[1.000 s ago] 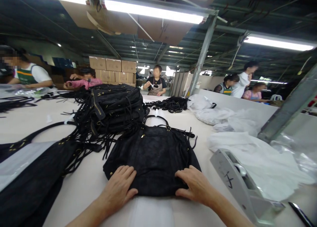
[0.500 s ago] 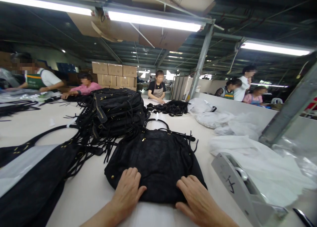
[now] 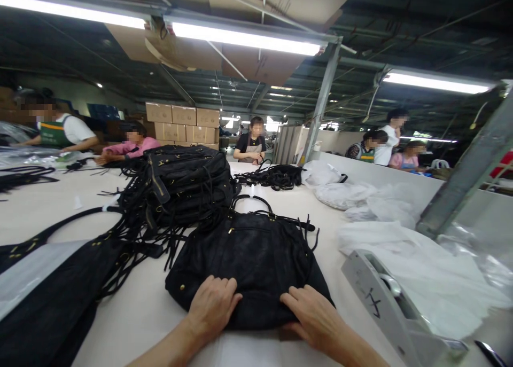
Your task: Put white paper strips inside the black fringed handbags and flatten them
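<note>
A black handbag (image 3: 256, 260) lies flat on the white table in front of me, its handle pointing away and a short zip across its upper part. At its near edge, left of the middle, my left hand (image 3: 212, 307) grips the fabric with curled fingers. My right hand (image 3: 315, 316) has hold of the same edge further right, fingers on top and thumb tucked at the underside. Beside it on the left is another black handbag (image 3: 60, 292) with a translucent sheet (image 3: 36, 268) over it. Behind stands a pile of black fringed handbags (image 3: 184, 185).
To the right are a grey tape dispenser (image 3: 385, 303) and white plastic bags (image 3: 401, 265), near a slanted metal post (image 3: 452, 180). Black straps (image 3: 276, 176) lie at the table's far end before a co-worker (image 3: 250, 142). Other people work at left and right.
My left hand has shifted slightly right and its fingers have curled into the bag's edge. My right thumb has slipped under the edge. The co-worker opposite now handles a strap.
</note>
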`<action>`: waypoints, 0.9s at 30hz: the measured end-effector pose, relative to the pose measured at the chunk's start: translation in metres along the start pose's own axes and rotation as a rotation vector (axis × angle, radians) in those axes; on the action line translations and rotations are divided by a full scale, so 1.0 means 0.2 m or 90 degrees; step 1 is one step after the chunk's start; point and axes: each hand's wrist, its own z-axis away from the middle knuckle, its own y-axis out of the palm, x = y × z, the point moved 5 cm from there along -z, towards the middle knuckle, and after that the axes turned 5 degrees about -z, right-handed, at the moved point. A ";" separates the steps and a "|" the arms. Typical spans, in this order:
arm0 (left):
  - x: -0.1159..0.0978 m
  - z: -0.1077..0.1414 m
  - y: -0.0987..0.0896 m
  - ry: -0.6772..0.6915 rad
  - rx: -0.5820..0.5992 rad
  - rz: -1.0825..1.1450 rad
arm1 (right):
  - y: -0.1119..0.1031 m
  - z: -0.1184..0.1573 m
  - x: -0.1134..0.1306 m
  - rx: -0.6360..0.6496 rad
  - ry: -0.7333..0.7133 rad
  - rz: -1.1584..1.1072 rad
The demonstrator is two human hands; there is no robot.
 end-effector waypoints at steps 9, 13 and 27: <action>0.02 -0.18 -0.24 0.039 -0.038 -0.067 | -0.14 -0.05 0.10 -0.031 0.083 -0.187; 0.03 -0.19 -0.25 0.058 -0.064 -0.076 | -0.16 -0.17 0.16 -0.016 0.098 -0.195; 0.06 -0.27 -0.36 0.046 -0.045 0.009 | -0.20 -0.33 0.08 -0.086 0.088 -0.178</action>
